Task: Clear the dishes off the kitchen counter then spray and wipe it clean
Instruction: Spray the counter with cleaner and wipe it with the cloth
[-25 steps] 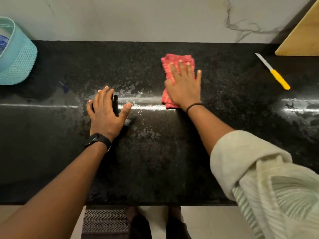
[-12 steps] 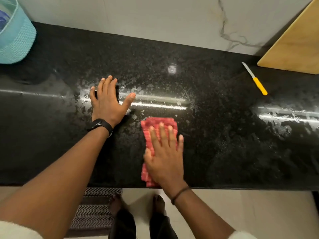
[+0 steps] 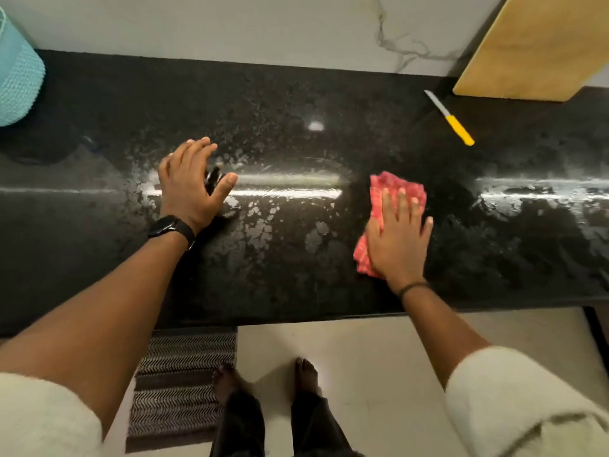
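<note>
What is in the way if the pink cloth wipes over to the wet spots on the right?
Nothing visible. The counter is bare between the cloth under the right hand and those wet streaks. The yellow knife lies farther back, off that path.

Tabletop point(image 3: 296, 275): black speckled stone, glossy, wet-streaked. Cloth point(image 3: 392, 189): red woven fabric, ribbed texture. Knife point(image 3: 450, 119): smooth yellow plastic handle, pale blade. Board point(image 3: 527, 47): light wood, matt. Basket point(image 3: 19, 80): teal, rough knitted-looking weave. Wall point(image 3: 230, 28): white veined marble, smooth.

Head-worn camera, steeply downward, close above the counter point(image 3: 296, 275)
</note>
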Tool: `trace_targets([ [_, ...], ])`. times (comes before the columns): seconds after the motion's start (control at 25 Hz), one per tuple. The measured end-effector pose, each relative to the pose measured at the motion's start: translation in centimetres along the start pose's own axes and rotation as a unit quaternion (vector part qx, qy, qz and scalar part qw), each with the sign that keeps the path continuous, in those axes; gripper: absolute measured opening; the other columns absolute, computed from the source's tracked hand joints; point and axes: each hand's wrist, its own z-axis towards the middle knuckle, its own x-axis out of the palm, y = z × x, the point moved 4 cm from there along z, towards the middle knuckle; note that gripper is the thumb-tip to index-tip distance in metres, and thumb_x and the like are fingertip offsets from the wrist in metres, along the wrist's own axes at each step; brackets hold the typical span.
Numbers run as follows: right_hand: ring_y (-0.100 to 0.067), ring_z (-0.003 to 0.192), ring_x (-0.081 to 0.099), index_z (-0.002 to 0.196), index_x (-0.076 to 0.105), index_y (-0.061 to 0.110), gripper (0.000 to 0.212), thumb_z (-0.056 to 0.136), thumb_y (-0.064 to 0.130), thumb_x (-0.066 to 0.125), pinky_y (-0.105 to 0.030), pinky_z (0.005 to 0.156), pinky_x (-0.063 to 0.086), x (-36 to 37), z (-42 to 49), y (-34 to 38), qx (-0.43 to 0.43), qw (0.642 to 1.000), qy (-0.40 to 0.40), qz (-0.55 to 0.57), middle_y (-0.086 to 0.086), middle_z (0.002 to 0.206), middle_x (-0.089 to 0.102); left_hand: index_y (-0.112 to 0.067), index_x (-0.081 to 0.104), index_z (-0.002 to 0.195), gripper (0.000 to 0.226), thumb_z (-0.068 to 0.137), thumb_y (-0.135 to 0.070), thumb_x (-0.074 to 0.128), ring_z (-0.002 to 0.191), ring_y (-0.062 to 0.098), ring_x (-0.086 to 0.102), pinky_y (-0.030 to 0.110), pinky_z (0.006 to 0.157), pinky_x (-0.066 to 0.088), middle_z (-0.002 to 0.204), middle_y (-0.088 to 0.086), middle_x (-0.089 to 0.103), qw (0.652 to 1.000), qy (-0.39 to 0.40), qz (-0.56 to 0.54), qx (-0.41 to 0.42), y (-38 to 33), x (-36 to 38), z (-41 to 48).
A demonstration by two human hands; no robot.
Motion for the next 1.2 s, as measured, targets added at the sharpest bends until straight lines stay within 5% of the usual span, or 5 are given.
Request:
trace_targets([
  [0.24,-0.036,0.157,0.013,0.164,0.021,0.025,0.071,0.097,0.047,0.033,-0.066,0.123,0.011,0.2,-11.6,3.4,-0.013,1.0,0.019,0.011,-0.01,0.171,0.017,-0.021,0.047,0.146,0.07,0.097,-0.068,0.032,0.147,0.022,0.029,0.05,0.118,0.023,0.157,-0.002,0.04,0.999,0.022,-0.038,0.012,-9.8,2.7,-2.1],
  [0.44,-0.029,0.159,0.009,0.163,0.02,0.031,0.071,0.096,0.05,0.034,-0.063,0.124,0.008,-0.1,-4.1,8.1,-0.156,0.987,0.011,0.039,-0.005,0.172,0.016,-0.021,0.04,0.151,0.073,0.097,-0.07,0.032,0.153,0.021,0.019,0.051,0.123,0.011,0.165,-0.003,0.026,0.998,0.057,0.002,-0.01,-13.5,5.8,0.8],
  [0.76,-0.035,0.154,0.021,0.16,0.03,0.027,0.07,0.095,0.05,0.035,-0.066,0.122,0.015,-0.8,2.4,-7.9,0.026,0.999,-0.029,0.016,-0.01,0.167,0.028,-0.021,0.031,0.156,0.089,0.092,-0.082,0.023,0.156,0.017,0.003,0.052,0.125,-0.004,0.17,-0.002,0.011,0.993,0.081,0.018,-0.079,-13.6,7.7,2.1],
  [0.96,-0.036,0.156,0.017,0.161,0.027,0.024,0.071,0.095,0.049,0.035,-0.066,0.122,0.014,-1.4,2.4,-6.8,0.044,0.999,-0.006,0.018,-0.012,0.168,0.025,-0.02,0.031,0.156,0.093,0.091,-0.086,0.02,0.156,0.016,0.004,0.055,0.125,0.0,0.169,-0.002,0.012,0.992,0.098,0.036,-0.077,-13.8,7.8,2.7],
  [1.2,-0.035,0.157,0.015,0.162,0.027,0.027,0.07,0.096,0.051,0.03,-0.064,0.123,0.012,-1.6,14.9,-1.8,0.012,1.0,-0.004,0.018,-0.009,0.17,0.022,-0.022,0.03,0.155,0.09,0.091,-0.085,0.022,0.156,0.013,0.002,0.055,0.125,-0.001,0.169,-0.004,0.012,0.991,0.103,0.035,-0.071,-13.9,7.9,2.9],
])
